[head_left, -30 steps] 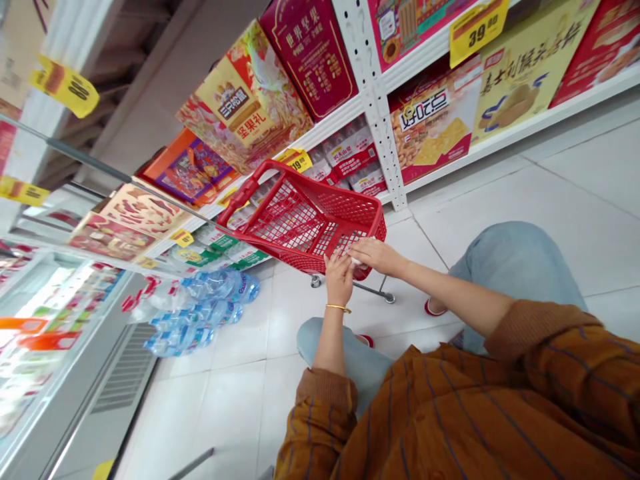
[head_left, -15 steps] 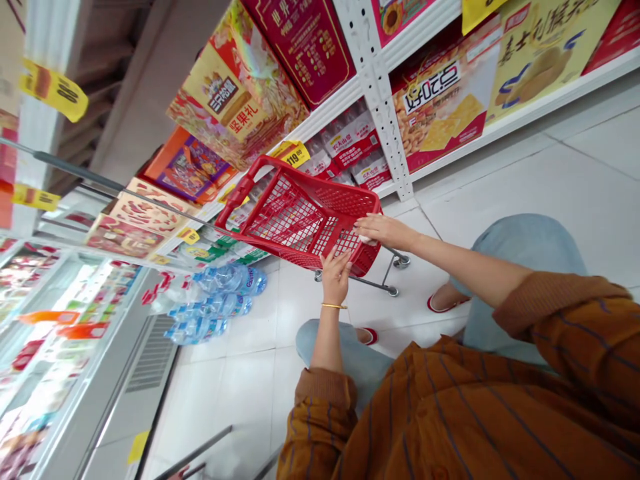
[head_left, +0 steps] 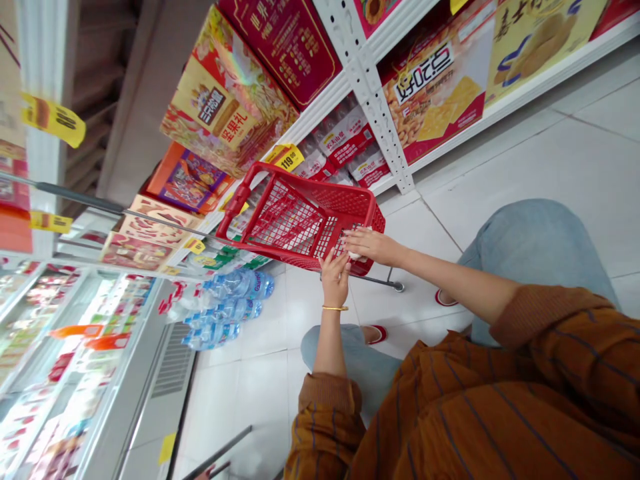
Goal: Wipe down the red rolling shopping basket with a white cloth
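In front of me stands a red shopping cart [head_left: 300, 220] with mesh walls, its handle pointing away to the upper left. My right hand [head_left: 367, 245] is at the cart's near rim, pressing a small white cloth or tissue [head_left: 354, 255] under its palm. Beside it, my left hand [head_left: 335, 270], with a gold bracelet on the wrist, touches the rim with its fingers apart. The two hands are close together at the near end. The rim beneath them is partly hidden.
Shelves with a nut gift box [head_left: 230, 100] and a cracker box [head_left: 437, 87] line the far side. Wrapped water bottles [head_left: 225, 307] stand on the floor at left, near a refrigerated case [head_left: 145, 387]. At the bottom, another person's hand [head_left: 206, 473] is near metal bars.
My right hand has slid left along the rim with the white cloth, closer to my left hand. The view has shifted slightly.
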Demonstrator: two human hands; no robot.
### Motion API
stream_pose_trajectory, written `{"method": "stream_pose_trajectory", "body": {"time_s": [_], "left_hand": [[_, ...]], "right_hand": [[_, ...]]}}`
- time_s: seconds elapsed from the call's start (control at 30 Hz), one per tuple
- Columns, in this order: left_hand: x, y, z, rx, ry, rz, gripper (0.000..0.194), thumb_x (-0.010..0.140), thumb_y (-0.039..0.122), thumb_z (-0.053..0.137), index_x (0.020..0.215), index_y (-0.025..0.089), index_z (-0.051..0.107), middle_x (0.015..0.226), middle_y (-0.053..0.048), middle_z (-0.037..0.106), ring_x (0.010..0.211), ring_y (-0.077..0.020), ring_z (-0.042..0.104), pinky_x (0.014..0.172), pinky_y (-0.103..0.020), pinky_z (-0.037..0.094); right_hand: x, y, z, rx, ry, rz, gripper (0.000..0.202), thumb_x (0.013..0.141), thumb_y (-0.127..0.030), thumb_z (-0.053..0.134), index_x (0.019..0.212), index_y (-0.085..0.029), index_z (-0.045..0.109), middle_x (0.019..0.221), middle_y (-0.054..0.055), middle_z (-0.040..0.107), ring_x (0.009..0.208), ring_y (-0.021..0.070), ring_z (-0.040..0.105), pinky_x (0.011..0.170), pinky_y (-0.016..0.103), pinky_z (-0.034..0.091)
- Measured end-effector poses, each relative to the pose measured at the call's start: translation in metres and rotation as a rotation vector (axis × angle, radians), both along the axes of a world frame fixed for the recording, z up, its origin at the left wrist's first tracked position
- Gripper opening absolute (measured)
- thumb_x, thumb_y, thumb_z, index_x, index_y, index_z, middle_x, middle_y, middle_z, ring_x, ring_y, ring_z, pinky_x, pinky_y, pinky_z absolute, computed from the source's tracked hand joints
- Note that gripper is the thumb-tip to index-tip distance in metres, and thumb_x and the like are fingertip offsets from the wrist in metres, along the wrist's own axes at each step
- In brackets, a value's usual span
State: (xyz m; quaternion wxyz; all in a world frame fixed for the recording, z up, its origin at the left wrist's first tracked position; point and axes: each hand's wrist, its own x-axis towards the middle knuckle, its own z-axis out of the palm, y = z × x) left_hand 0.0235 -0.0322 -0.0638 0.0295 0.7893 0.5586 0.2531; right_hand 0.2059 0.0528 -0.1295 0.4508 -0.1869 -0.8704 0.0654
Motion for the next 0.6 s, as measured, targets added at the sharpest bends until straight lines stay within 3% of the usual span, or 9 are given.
{"method": "stream_pose_trajectory", "body": {"time_s": [0.2, 0.3, 0.4, 0.5, 0.6], "left_hand": [[0.003, 0.008, 0.004, -0.019, 0.094, -0.036, 0.033, 0.098, 0.033, 0.042, 0.122, 0.024, 0.063, 0.127, -0.007, 0.065, 0.137, -0.0236, 0.042, 0.117, -0.061, 0.015], [0.003, 0.015, 0.012, -0.027, 0.205, -0.115, 0.034, 0.098, 0.030, 0.042, 0.126, 0.026, 0.060, 0.130, -0.006, 0.064, 0.139, -0.0250, 0.039, 0.116, -0.063, 0.015], [0.003, 0.025, 0.021, -0.024, 0.320, -0.232, 0.039, 0.098, 0.026, 0.041, 0.136, 0.025, 0.051, 0.138, -0.006, 0.056, 0.143, -0.0255, 0.031, 0.117, -0.061, 0.018], [0.005, 0.035, 0.026, -0.046, 0.357, -0.332, 0.047, 0.099, 0.024, 0.036, 0.145, 0.020, 0.038, 0.147, -0.010, 0.045, 0.144, -0.0236, 0.029, 0.116, -0.054, 0.029], [0.008, 0.042, 0.024, -0.061, 0.352, -0.395, 0.047, 0.099, 0.023, 0.033, 0.146, 0.021, 0.037, 0.145, -0.010, 0.048, 0.142, -0.0217, 0.034, 0.113, -0.048, 0.037]], "right_hand": [[0.007, 0.005, -0.015, -0.215, 0.138, -0.171, 0.046, 0.098, -0.022, 0.042, 0.144, -0.028, 0.040, 0.151, 0.007, 0.039, 0.148, 0.0231, 0.012, 0.116, 0.060, 0.018], [0.000, -0.005, -0.020, -0.292, 0.320, -0.247, 0.050, 0.098, -0.022, 0.039, 0.147, -0.032, 0.033, 0.158, 0.005, 0.026, 0.148, 0.0219, 0.001, 0.116, 0.060, 0.020], [-0.011, -0.022, -0.022, -0.307, 0.470, -0.261, 0.053, 0.099, -0.024, 0.039, 0.150, -0.033, 0.026, 0.161, 0.003, 0.013, 0.148, 0.0213, 0.000, 0.117, 0.054, 0.026], [-0.023, -0.042, -0.022, -0.356, 0.557, -0.302, 0.054, 0.100, -0.025, 0.034, 0.151, -0.033, 0.019, 0.161, 0.003, 0.012, 0.148, 0.0205, 0.005, 0.118, 0.051, 0.027], [-0.036, -0.054, -0.023, -0.394, 0.614, -0.356, 0.057, 0.100, -0.030, 0.036, 0.153, -0.033, 0.013, 0.162, 0.004, 0.010, 0.148, 0.0220, 0.007, 0.118, 0.052, 0.026]]}}
